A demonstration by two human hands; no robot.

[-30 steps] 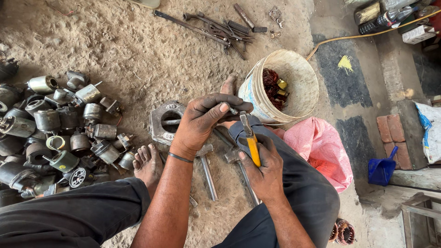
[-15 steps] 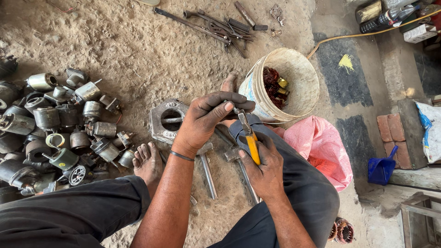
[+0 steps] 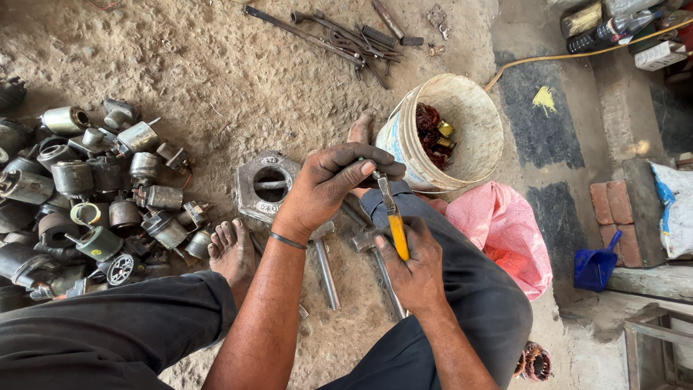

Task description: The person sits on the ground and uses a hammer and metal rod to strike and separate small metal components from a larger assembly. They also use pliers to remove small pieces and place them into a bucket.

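From my remote feed: right hand gripped a yellow-handled screwdriver, tip under the left hand, which was curled over a small part I couldn't see, above the right knee. Risk, imo: the blade slips and jabs the fingers. Counted 1 bucket, 1 pink bag, 2 hammers; approx 20+ motor housings.

— Any packaging or labels on your feed?

— I see a white box at the top right, bottles beside it, and a white sack with blue print at the right edge. The bucket carries a blue-printed label. No screens.
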